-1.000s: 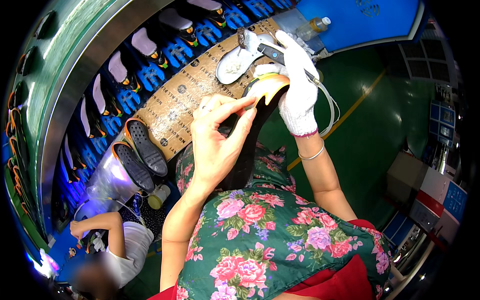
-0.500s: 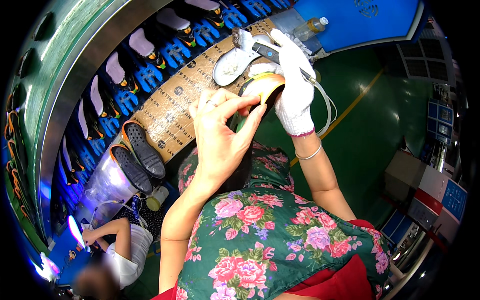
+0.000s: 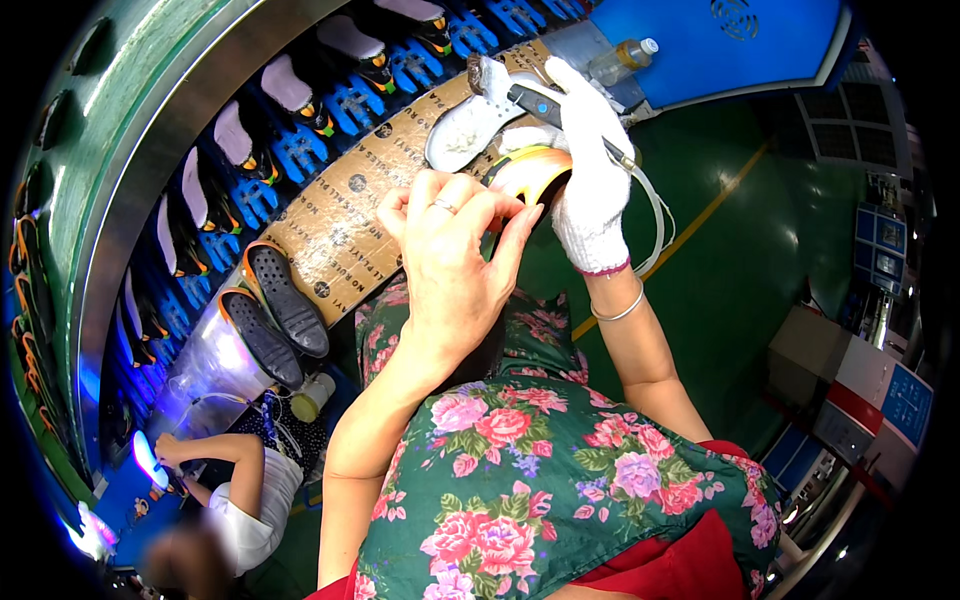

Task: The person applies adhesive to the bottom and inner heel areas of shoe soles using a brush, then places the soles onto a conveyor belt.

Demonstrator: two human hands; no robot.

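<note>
My right hand, in a white knit glove, holds a shoe upper with yellow, orange and black edging. The same hand has a dark-handled brush between thumb and fingers; its worn bristles point left and a thin pale tube trails from its other end. My left hand, bare and wearing a ring, pinches at the upper's near edge with thumb and forefinger. Whatever lies between those fingertips is too small to make out. Behind the upper, a pale sole-shaped piece bears whitish residue.
Brown printed paper covers the bench. Two black perforated shoe pieces lie at its left end. Beyond runs a line of blue holders carrying shoes. A bottle lies far right by a blue panel. A co-worker sits lower left.
My left hand has turned a little, its fingers curling more, and its pinch has shifted slightly right along the upper's edge. The right hand is nearly still. The co-worker's hand has moved slightly.
</note>
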